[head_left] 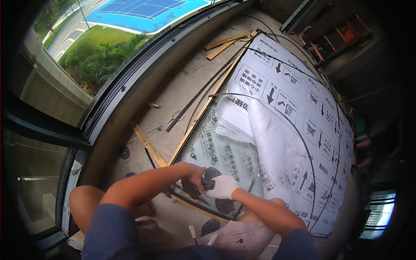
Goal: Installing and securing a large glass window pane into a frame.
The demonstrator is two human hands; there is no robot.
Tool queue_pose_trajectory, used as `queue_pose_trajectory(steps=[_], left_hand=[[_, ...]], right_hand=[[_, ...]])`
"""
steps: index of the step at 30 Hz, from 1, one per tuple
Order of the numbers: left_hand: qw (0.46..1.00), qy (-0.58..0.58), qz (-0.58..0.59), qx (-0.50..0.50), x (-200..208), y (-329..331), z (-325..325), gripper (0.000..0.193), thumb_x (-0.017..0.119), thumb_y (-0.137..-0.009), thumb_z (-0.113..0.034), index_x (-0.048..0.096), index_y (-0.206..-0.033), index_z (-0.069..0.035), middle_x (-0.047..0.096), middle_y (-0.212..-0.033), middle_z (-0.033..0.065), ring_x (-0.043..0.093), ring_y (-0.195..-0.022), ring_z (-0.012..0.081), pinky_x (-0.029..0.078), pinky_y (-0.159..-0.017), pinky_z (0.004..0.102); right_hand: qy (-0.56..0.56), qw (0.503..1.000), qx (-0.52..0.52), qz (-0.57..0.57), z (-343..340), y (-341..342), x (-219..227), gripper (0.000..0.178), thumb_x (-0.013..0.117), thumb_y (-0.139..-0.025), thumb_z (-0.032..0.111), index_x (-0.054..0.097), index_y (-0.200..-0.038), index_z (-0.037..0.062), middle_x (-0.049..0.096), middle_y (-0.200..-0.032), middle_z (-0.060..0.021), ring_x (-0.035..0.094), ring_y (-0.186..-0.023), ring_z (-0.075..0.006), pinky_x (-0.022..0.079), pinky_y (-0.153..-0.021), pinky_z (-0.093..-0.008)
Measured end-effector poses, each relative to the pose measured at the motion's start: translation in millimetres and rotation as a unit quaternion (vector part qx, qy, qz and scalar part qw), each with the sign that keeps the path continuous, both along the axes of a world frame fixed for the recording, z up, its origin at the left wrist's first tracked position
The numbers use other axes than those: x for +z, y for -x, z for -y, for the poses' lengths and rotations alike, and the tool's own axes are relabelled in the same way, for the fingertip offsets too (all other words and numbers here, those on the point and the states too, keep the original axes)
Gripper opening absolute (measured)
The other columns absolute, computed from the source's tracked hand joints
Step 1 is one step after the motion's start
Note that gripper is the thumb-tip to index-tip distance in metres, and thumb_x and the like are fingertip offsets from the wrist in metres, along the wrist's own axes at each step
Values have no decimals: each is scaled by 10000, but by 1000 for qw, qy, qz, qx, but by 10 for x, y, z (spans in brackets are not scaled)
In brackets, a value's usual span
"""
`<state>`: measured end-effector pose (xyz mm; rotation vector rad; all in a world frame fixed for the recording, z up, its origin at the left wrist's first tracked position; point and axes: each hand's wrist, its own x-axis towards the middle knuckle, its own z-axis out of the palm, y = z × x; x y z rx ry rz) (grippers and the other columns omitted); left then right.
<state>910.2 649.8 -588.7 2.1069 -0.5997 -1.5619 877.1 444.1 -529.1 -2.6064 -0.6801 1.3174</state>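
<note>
A black suction cup lifter (224, 206) with round cups stands on the near end of a glass pane (227, 158). My bare left hand (195, 178) is closed on its black body from the left. My right hand (222, 187), in a white knitted glove, grips the lifter from the right, its fingers partly hidden. Printed white wrapping (277, 134) covers most of the pane and is torn back at the near left, where the glass lies bare with dark printing on it.
Wooden strips (147, 143) and a long dark bar (203, 93) lie on the dusty floor to the left. Black straps (299, 128) cross the wrapping. An open window frame (130, 65) runs along the far left, and an orange metal frame (346, 32) stands at the far right.
</note>
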Motion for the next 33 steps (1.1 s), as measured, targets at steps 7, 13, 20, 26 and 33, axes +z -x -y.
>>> queue_pose_trajectory(steps=[7,13,20,26,33], left_hand=[[964,-48,-259,-41,485,-1169,-218,991,873,-694,-772,707,-1347,-45,743,-1270,153,673,-1223,304,553,-991,462],[984,65,83,144,1061,-792,-850,1039,910,-715,-689,611,-1445,-13,655,-1409,257,653,-1294,384,510,-1099,447],[806,-176,212,524,2415,691,-2718,382,699,-994,-357,722,-1133,-2,785,-1023,212,763,-1022,366,580,-927,448],[758,-423,43,495,4661,3743,-3082,459,721,-901,-347,758,-1149,37,774,-1043,289,768,-996,437,604,-908,492],[745,-199,-183,610,6079,5405,-1795,565,830,-865,-391,765,-1220,43,794,-1090,181,781,-932,300,627,-755,445]], right_hand=[[-163,917,-336,-141,-70,-342,534,500,693,-857,418,781,-1120,1,777,-874,-217,772,-823,-352,610,-813,-434],[6,987,-145,65,-242,-463,1265,403,691,-865,334,776,-1133,45,776,-1073,-229,754,-1027,-407,601,-933,-490],[124,960,-251,31,979,-82,2422,416,725,-860,356,769,-1130,43,768,-1105,-249,739,-1079,-406,577,-961,-497],[188,891,-413,-26,2307,1217,3819,424,698,-854,349,764,-1153,56,769,-1159,-237,714,-1152,-434,546,-1018,-502],[117,760,-612,-186,3336,2905,4749,255,735,-819,218,771,-918,-15,748,-776,-147,757,-743,-317,583,-691,-463]])
